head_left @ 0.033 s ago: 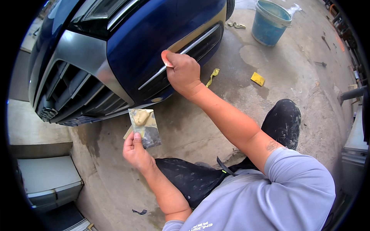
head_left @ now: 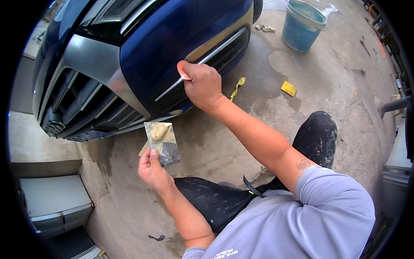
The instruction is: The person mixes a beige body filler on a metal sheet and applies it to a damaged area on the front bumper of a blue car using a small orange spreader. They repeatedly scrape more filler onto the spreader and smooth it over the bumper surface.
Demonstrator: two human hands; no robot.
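My left hand grips a small flat mixing plate by its near edge, thumb on top. A beige lump of putty lies on the plate's far half, and grey smears cover the near half. Behind the plate pokes out a beige strip. In my right hand is an orange-red putty spreader, held at the front bumper of a dark blue car. Beyond the hand a beige filled band runs above the bumper's chrome trim. Whether the spreader touches the bumper I cannot tell.
A blue bucket stands on the concrete at the far right. Nearer lie a yellow pad and a crumpled yellow strip. A pale rag is by the wheel. Grey metal boxes stand at left.
My right hand and the spreader have shifted slightly left and toward me along the bumper. My left hand and the plate have hardly moved.
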